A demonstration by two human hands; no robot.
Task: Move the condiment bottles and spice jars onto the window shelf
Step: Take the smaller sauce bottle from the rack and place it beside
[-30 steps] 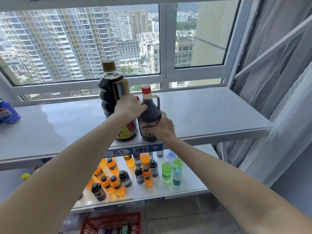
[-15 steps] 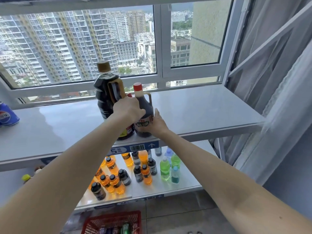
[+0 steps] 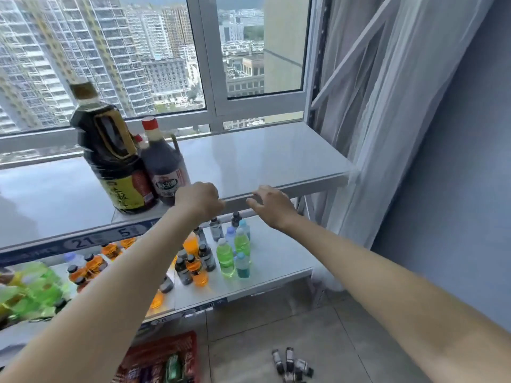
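A large dark sauce bottle (image 3: 110, 150) with a brown cap and yellow label stands upright on the grey window shelf (image 3: 265, 164), near its front edge. Touching its right side stands a smaller dark bottle (image 3: 163, 167) with a red cap and a side handle. Both bottles stand free. My left hand (image 3: 200, 201) hovers just right of the smaller bottle with loosely curled fingers, holding nothing. My right hand (image 3: 272, 204) is at the shelf's front edge, fingers relaxed, empty. Several small dark jars (image 3: 291, 364) lie on the floor tiles below.
A lower shelf (image 3: 276, 261) carries several small drink bottles in orange, green and blue. A red basket (image 3: 163, 360) of packets sits on the floor. White curtains (image 3: 401, 120) hang at the right, beside the shelf's end. Green bottles blur at the left edge.
Both hands have let go of the two dark bottles and drawn back to the right, toward the shelf's front edge. The view has swung right and down.
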